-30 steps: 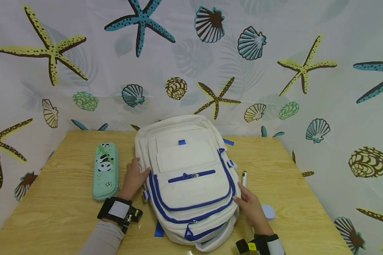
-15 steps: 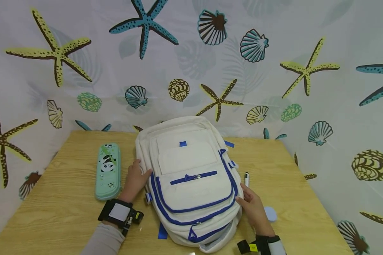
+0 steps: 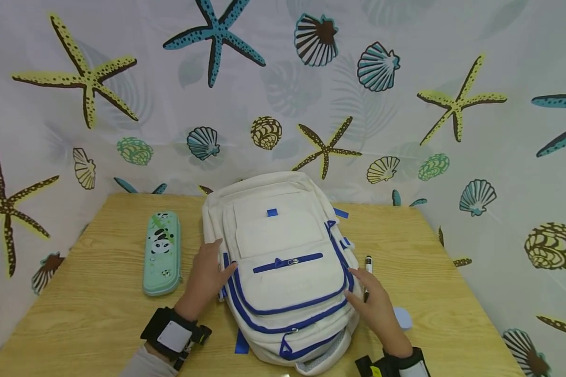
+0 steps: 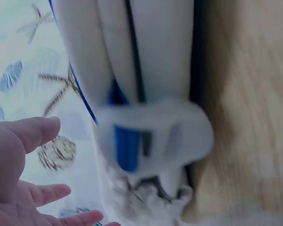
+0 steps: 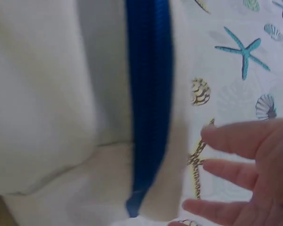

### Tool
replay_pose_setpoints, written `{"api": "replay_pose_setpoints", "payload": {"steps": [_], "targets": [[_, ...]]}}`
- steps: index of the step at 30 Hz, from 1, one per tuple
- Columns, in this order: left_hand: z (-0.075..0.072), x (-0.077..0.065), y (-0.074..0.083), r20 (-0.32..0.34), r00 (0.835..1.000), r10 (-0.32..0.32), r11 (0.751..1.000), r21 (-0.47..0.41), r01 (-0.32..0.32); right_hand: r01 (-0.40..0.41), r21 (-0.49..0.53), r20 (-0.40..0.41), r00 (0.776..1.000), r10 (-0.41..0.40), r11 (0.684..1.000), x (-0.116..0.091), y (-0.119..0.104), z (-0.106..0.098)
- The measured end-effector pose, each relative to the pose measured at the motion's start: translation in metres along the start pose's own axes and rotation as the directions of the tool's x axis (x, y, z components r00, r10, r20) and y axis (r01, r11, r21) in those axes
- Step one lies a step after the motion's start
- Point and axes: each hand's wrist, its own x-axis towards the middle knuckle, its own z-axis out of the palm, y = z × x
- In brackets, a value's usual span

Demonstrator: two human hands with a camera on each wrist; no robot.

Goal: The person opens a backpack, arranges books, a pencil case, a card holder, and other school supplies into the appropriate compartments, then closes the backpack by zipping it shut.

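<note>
A white backpack with blue zips and trim lies front side up on the wooden table. My left hand is at its left side, fingers spread and thumb over the blue edging. In the left wrist view that hand has parted fingers and nothing between them, near the bag's side and its pale buckle strap. At the right side my right hand has its fingertips right by the blue zip. The right wrist view shows the same hand with spread fingers beside the blue zip.
A mint pencil case with pandas lies left of the bag. A white pen with a dark end and a pale blue rounded item lie to the right, partly behind my right hand. A patterned cloth hangs behind the table.
My left hand has lifted from the bag's side and shifted right over its edge, fingers looser. My right hand has come slightly off the side, fingers more spread. The bag stays put.
</note>
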Motion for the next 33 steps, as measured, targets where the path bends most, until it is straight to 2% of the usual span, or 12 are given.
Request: {"api": "replay_pose_setpoints", "payload": {"steps": [2,4,7,9,11,15,18,20,23,26,29,33], "targets": [[0.001,-0.012,0.009,0.001,0.998,0.059,0.997,0.056,-0.059,0.103,-0.049,0.020,0.995,-0.102,0.993,-0.001,-0.007,-0.002],[0.001,-0.027,0.019,0.017,0.994,0.106,0.990,0.090,-0.107,0.210,-0.091,0.051,0.977,-0.206,0.973,-0.003,-0.013,-0.003],[0.000,-0.048,0.036,0.060,0.982,0.178,0.979,0.088,-0.183,0.319,-0.145,0.119,0.945,-0.303,0.937,-0.005,-0.021,-0.002],[-0.002,-0.060,0.045,0.094,0.966,0.241,0.967,0.055,-0.247,0.368,-0.178,0.162,0.926,-0.341,0.913,-0.006,-0.027,-0.001],[-0.002,-0.069,0.053,0.129,0.939,0.318,0.946,0.022,-0.323,0.395,-0.195,0.206,0.911,-0.357,0.898,-0.007,-0.032,-0.001],[0.001,-0.081,0.064,0.216,0.863,0.456,0.884,-0.001,-0.467,0.447,-0.182,0.301,0.873,-0.383,0.876,-0.007,-0.040,0.003],[0.008,-0.084,0.071,0.297,0.823,0.485,0.853,0.048,-0.520,0.459,-0.174,0.370,0.851,-0.374,0.871,-0.007,-0.045,0.007],[0.014,-0.085,0.075,0.344,0.818,0.461,0.850,0.095,-0.519,0.456,-0.181,0.403,0.843,-0.357,0.872,-0.007,-0.047,0.010],[0.021,-0.086,0.083,0.406,0.827,0.390,0.855,0.173,-0.488,0.463,-0.204,0.422,0.837,-0.349,0.862,-0.007,-0.049,0.015],[0.028,-0.089,0.089,0.397,0.840,0.371,0.833,0.257,-0.489,0.508,-0.231,0.399,0.827,-0.396,0.830,-0.009,-0.049,0.018],[0.032,-0.089,0.093,0.379,0.847,0.373,0.816,0.300,-0.494,0.548,-0.247,0.360,0.818,-0.449,0.799,-0.009,-0.049,0.021],[0.034,-0.088,0.097,0.393,0.844,0.364,0.830,0.276,-0.486,0.545,-0.282,0.324,0.829,-0.456,0.790,-0.008,-0.049,0.025]]}}
